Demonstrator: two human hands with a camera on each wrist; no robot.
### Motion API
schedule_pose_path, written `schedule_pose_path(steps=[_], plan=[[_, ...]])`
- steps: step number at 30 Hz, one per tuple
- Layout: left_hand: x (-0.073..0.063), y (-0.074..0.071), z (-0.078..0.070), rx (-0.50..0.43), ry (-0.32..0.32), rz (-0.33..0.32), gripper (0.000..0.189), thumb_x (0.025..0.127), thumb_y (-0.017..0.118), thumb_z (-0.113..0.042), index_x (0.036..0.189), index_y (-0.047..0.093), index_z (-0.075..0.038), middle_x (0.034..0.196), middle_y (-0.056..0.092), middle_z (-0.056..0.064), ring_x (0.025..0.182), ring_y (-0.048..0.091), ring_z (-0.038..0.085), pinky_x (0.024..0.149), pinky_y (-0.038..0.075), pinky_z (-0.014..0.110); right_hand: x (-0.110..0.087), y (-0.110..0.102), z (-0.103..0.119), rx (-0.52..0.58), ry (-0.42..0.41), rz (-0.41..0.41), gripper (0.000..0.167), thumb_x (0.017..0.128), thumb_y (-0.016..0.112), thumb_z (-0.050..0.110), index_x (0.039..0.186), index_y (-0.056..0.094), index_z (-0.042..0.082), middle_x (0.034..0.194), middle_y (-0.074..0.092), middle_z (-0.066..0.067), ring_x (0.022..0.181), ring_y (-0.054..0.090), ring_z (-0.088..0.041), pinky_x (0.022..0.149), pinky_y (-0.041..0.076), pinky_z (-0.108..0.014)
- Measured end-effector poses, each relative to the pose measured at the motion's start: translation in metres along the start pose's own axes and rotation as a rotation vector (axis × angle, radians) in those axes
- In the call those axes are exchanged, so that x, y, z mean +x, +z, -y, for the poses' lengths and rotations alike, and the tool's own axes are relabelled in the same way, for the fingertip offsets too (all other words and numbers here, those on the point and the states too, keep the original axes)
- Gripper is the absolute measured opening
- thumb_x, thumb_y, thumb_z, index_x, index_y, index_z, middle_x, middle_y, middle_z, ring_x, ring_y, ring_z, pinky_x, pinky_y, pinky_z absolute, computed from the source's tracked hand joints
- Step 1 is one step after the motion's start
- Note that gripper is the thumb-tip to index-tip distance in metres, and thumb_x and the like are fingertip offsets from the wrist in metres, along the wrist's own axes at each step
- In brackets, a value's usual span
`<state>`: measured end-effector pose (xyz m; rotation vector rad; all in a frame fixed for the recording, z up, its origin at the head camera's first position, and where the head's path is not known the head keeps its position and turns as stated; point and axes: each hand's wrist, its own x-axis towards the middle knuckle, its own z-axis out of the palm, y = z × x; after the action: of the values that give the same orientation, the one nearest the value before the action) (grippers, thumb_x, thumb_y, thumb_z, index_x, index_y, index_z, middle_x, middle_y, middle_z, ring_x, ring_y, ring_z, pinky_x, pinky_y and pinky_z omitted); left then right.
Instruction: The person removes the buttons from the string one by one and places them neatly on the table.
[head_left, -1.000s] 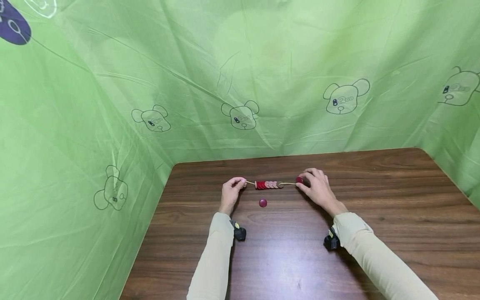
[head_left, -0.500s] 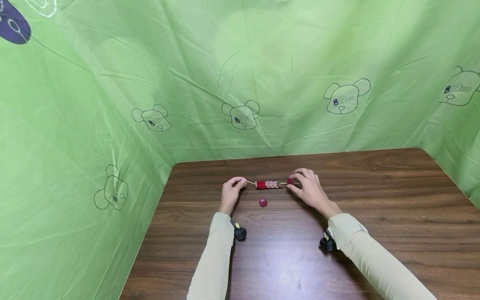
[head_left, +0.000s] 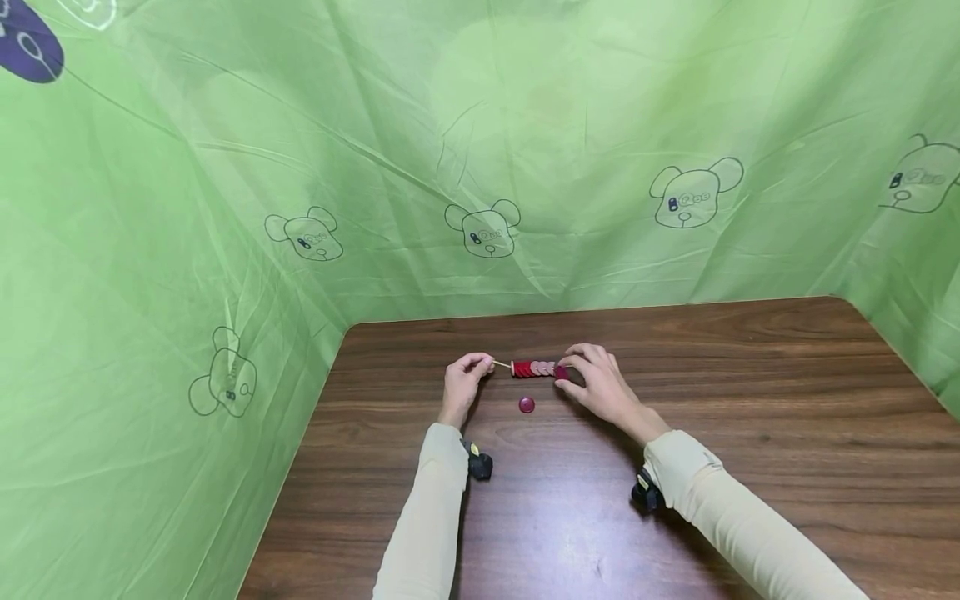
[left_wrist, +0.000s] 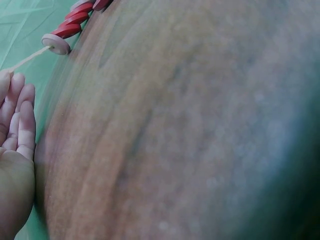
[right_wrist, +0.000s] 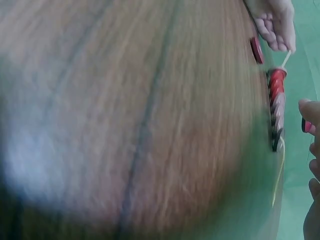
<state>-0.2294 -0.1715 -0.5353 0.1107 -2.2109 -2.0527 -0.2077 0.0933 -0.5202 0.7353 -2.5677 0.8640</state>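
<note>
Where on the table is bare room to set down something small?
Bare table lies between the left sleeve and right sleeve, and from the right sleeve to the green cloth. Crowded: between left grip and right grip, with the threaded discs and a loose disc.

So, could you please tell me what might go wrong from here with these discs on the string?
The left hand pinches the thin string with its fingertips, so a slight slip could let it go.

The string's other end trails free beyond the dark end disc; a tug or tilt might let that disc slide off.

The right hand pinches a red disc by the row and could drop it or bump the others.
</note>
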Motion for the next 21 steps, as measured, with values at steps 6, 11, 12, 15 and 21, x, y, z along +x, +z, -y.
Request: schedule_pose_path(steps=[6,11,12,15,21], plan=[[0.002,0.0,0.004,0.016,0.003,-0.028,0.018,0.087,0.07,-0.014,0.096,0.071,0.002,0.088,0.07,0.023,0.079,0.068,0.022,0.075,0.056,0.029,0.001,0.003,0.013,-0.001,-0.034,0.044,0.032,0.082,0.076,0.028,0.108,0.069,0.01,0.12,0.056,-0.009,0.117,0.045,-0.03,0.097,0.036,-0.048],[0.002,0.0,0.004,0.018,0.008,-0.03,0.016,0.087,0.07,-0.013,0.095,0.072,0.001,0.086,0.071,0.021,0.074,0.066,0.014,0.075,0.056,0.03,0.002,0.007,0.024,-0.009,-0.073,0.063,0.03,0.083,0.074,0.032,0.105,0.069,0.012,0.121,0.056,-0.009,0.117,0.046,-0.03,0.095,0.037,-0.048],[0.002,0.0,0.004,0.019,0.011,-0.03,0.017,0.087,0.07,-0.013,0.095,0.072,0.001,0.086,0.071,0.021,0.074,0.066,0.013,0.075,0.056,0.03,0.002,0.008,0.025,-0.009,-0.083,0.063,0.029,0.083,0.074,0.032,0.104,0.069,0.013,0.121,0.056,-0.009,0.116,0.046,-0.029,0.094,0.038,-0.047],[0.001,0.001,0.004,0.02,0.019,-0.03,0.017,0.088,0.069,-0.013,0.096,0.071,0.002,0.085,0.071,0.021,0.074,0.066,0.014,0.075,0.056,0.03,0.001,0.012,0.03,0.0,-0.121,0.052,0.026,0.081,0.076,0.03,0.101,0.069,0.015,0.12,0.058,-0.01,0.115,0.047,-0.029,0.092,0.039,-0.048],[0.0,0.001,0.003,0.023,0.013,-0.026,0.016,0.088,0.069,-0.012,0.096,0.071,0.002,0.085,0.071,0.019,0.076,0.067,0.015,0.075,0.056,0.027,-0.004,0.017,0.039,0.006,-0.19,0.052,0.026,0.079,0.078,0.028,0.098,0.068,0.013,0.123,0.058,-0.014,0.115,0.048,-0.031,0.095,0.038,-0.051]])
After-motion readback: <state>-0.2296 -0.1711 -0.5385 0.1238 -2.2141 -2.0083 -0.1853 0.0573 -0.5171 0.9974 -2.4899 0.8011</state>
